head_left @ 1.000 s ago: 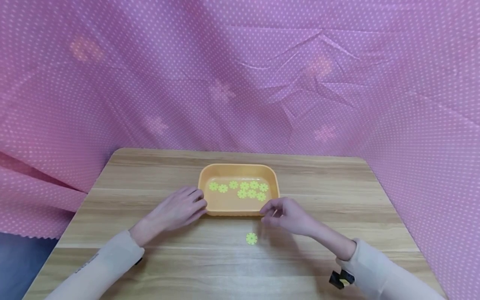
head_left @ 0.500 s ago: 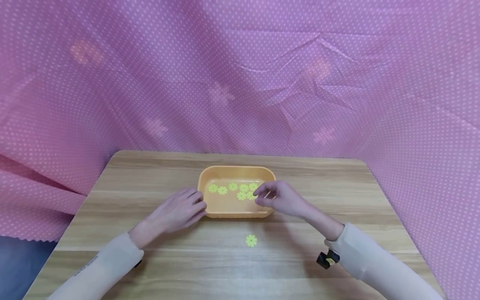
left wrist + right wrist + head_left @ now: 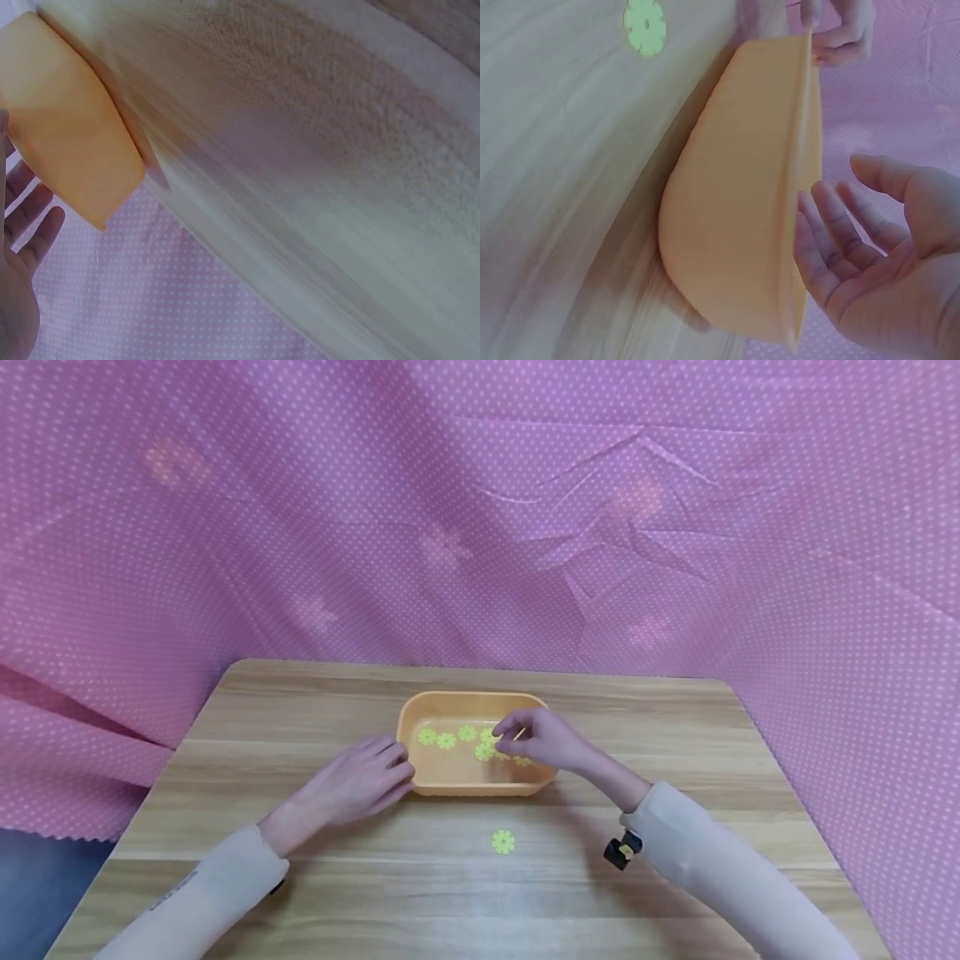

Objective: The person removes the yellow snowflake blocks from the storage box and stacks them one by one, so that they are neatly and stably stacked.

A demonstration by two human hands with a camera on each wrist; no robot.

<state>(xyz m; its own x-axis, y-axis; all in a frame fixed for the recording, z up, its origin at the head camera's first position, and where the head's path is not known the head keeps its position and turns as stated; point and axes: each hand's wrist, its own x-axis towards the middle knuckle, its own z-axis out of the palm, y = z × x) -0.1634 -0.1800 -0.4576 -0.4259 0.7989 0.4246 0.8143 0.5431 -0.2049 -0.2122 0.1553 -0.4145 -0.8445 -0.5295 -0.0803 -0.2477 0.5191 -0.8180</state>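
Note:
An orange rectangular plastic basin [image 3: 450, 790] stands on the table with several yellow-green flower-shaped pieces [image 3: 446, 741] lying on its floor. At its left end my left hand [image 3: 369, 777] grips the rim, fingers over the inner side and thumb outside. My right hand [image 3: 543, 739] reaches over the right end, close above the flower pieces there, partly hiding them. Its thumb and fingers [image 3: 844, 240] are spread a little apart, with nothing between them in the right wrist view. One more flower piece [image 3: 503, 842] lies flat on the table in front of the basin.
The wood-grain table [image 3: 330, 893] has its back edge beyond the basin. A pink dotted cloth [image 3: 480, 568] hangs behind and at both sides. A small black device [image 3: 624, 850] is worn at the right wrist.
My right hand has moved from the basin's front right corner up and left, over the flower pieces inside. My left hand has stayed at the left rim.

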